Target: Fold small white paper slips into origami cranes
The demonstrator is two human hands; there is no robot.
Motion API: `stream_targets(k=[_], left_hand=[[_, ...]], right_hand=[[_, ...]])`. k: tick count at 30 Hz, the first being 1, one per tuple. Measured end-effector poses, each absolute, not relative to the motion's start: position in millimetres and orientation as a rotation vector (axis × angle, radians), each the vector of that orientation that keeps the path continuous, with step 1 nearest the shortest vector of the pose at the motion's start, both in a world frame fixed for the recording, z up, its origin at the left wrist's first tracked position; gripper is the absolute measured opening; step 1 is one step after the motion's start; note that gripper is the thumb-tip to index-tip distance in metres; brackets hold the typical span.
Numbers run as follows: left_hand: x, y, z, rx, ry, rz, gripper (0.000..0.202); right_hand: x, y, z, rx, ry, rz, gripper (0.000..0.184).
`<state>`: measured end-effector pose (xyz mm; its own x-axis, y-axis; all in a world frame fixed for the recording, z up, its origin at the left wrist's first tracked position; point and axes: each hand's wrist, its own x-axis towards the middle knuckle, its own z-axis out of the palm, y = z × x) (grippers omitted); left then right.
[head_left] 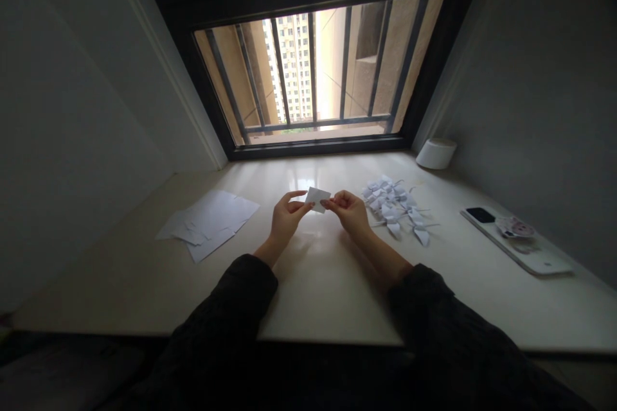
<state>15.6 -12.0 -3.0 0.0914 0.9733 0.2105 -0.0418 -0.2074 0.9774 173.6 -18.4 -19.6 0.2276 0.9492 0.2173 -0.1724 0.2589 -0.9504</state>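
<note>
Between my two hands is a small white square of paper, held up in front of me with one corner pointing toward me. My left hand pinches its left side between thumb and fingers. On the right side, my right hand grips the paper with thumb and forefinger, the other fingers curled in. To the right of my right hand lies a pile of folded white paper cranes. Flat sheets and cut pieces of white paper lie overlapping to the left.
A phone with a decorated grip lies at the right of the white sill-like surface. At the back right corner stands a white cylindrical object. Behind is a dark-framed window with bars; walls close in both sides.
</note>
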Motion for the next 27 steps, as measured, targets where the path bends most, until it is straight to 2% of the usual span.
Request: stream_targets(k=[7, 12, 16, 27], left_hand=[[18.5, -11.7, -4.5, 1.294, 1.006, 1.273, 0.041], [18.1, -12.6, -7.4, 1.288, 0.998, 1.28, 0.042], [19.9, -13.8, -8.2, 1.278, 0.982, 1.255, 0.043], [18.7, -11.5, -7.5, 1.244, 1.043, 1.24, 0.043]], right_hand=[[173.6, -15.4, -21.8, -0.95, -0.991, 0.992, 0.042], [169.0, -18.5, -19.8, -0.836, -0.964, 1.201, 0.053], [169.1, -17.7, -22.5, -0.813, -0.897, 1.265, 0.055], [178.4, -12.1, -25.0, -0.925, -0.927, 1.233, 0.048]])
